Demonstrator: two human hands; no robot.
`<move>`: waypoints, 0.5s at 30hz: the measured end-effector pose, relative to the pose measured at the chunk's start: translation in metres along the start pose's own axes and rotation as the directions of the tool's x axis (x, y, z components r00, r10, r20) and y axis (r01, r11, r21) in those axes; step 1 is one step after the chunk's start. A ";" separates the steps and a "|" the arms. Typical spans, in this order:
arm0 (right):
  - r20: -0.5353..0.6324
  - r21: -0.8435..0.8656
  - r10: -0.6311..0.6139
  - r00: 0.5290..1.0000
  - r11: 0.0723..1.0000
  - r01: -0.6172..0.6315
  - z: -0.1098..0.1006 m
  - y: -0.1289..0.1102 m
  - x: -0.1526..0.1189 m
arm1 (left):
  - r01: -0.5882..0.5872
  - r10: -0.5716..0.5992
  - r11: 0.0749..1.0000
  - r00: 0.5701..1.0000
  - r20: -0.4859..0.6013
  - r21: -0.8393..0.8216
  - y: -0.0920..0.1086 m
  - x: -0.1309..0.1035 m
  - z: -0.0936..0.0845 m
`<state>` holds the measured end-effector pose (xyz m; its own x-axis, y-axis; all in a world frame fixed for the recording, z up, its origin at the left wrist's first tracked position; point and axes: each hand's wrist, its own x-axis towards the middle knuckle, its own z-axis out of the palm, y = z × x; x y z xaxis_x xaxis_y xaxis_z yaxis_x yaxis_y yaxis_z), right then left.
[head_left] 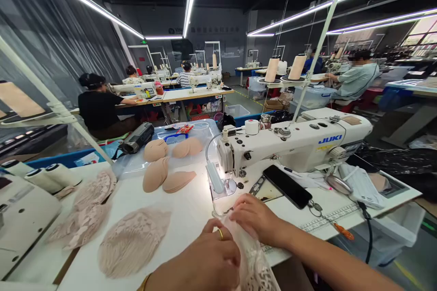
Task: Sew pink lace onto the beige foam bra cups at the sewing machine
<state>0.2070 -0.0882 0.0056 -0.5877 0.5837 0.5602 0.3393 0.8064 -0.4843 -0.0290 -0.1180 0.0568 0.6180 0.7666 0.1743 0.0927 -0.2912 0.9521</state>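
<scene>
Pale lace fabric (254,261) hangs over the front edge of the sewing table, between my two hands. My left hand (205,254), with a ring on one finger, is closed on the fabric, its fingertips partly hidden. Just beyond it, my right hand (256,218) pinches the upper part of the same piece, in front of the needle area. The white sewing machine (287,141) stands right behind, its lamp lighting the needle plate (230,186). A stack of lace pieces (133,241) lies left of my hands, below several piles of beige oval pads (155,175).
A black phone (287,186), tweezers (257,185) and a keyring (316,209) lie right of the needle area. More lace (92,209) and white thread cones (43,179) sit at left. A clear plastic lid (136,163) carries some pads. Co-workers sit at machines beyond.
</scene>
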 end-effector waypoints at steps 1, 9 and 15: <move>0.078 -0.123 -0.077 0.994 0.989 0.086 -0.003 0.013 0.010 | -0.061 0.042 0.986 0.992 0.121 0.158 -0.004 0.007 -0.004; 0.184 -0.311 -0.063 0.981 0.943 0.119 0.003 0.069 0.024 | -0.198 -0.096 0.741 0.915 0.393 0.642 -0.009 0.051 -0.033; 0.175 -0.331 -0.020 0.984 0.941 0.078 -0.005 0.071 0.015 | -0.085 -0.084 0.750 0.971 0.222 0.656 -0.022 0.049 -0.014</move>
<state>0.2254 -0.0219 -0.0168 -0.7139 0.5418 0.4436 0.5161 0.8353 -0.1895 -0.0120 -0.0659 0.0475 0.7660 0.6420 0.0333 0.5289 -0.6588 0.5351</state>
